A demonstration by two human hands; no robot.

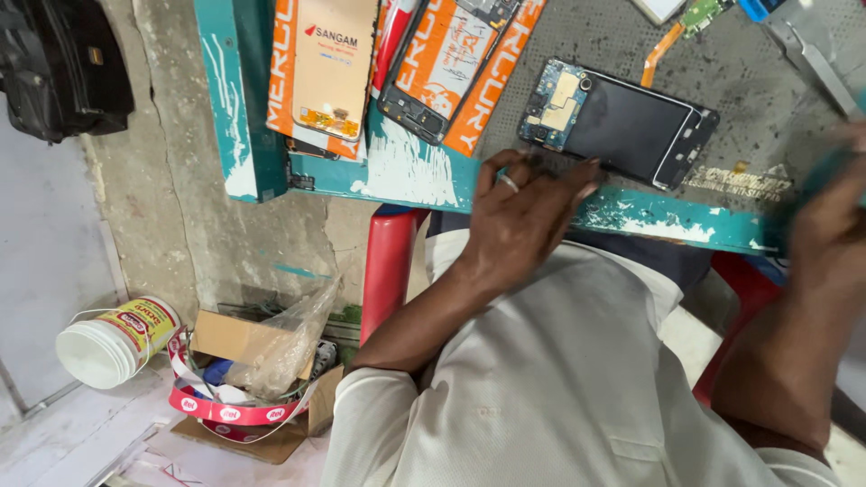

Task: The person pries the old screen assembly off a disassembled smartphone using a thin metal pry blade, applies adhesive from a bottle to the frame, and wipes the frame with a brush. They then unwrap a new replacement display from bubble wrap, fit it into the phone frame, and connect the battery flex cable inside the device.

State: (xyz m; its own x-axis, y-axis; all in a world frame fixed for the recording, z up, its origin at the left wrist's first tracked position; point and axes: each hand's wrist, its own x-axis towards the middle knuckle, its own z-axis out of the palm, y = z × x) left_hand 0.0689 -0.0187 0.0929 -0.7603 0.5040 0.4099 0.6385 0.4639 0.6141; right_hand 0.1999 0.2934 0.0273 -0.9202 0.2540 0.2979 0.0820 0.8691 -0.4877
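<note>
Opened phone (622, 122) lies flat on the grey tabletop (767, 99), circuit board showing at its left end, just beyond my left hand (523, 216). I've got those fingers (577, 176) bunched at the phone's near edge, touching it. My right hand (825, 225) is a blur on the right, can't tell its fingers. More phone parts (433, 63) sit further left, nothing blocking.

At three o'clock the right hand (825, 216) is a motion-blurred smear, its fingers unreadable. At twelve, the opened orange phone (444, 63) and the green circuit strip (702, 13) are cut off by the edge.
</note>
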